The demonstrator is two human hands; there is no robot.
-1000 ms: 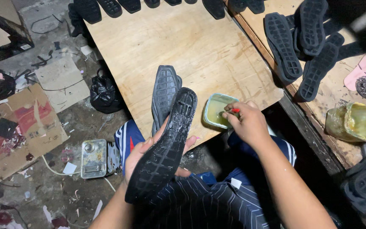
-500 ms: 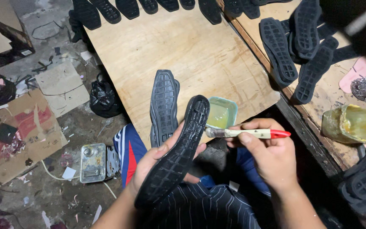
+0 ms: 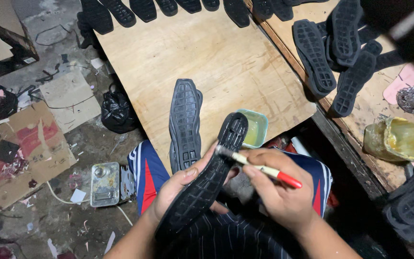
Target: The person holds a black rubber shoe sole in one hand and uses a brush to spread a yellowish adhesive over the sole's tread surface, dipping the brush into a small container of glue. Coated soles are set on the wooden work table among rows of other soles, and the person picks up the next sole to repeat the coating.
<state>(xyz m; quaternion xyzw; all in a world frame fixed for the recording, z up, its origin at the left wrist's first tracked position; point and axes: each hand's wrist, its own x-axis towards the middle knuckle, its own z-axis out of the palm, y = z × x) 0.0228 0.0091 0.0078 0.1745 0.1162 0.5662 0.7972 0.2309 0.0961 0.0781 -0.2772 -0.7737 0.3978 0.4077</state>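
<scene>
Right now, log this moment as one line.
left hand: holds black rubber shoe sole | right hand: holds red-handled brush, bristles on sole | small green glue tub: on plywood board

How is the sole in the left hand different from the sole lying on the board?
The held sole is gripped by the left hand, tilted on edge, with the brush in the right hand at its rim. The sole on the board lies flat, tread up, untouched. Both are black, with block tread.

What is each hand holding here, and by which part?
The left hand grips a black shoe sole around its lower half. The right hand holds a small brush by its handle, bristles at the sole's edge.
</scene>
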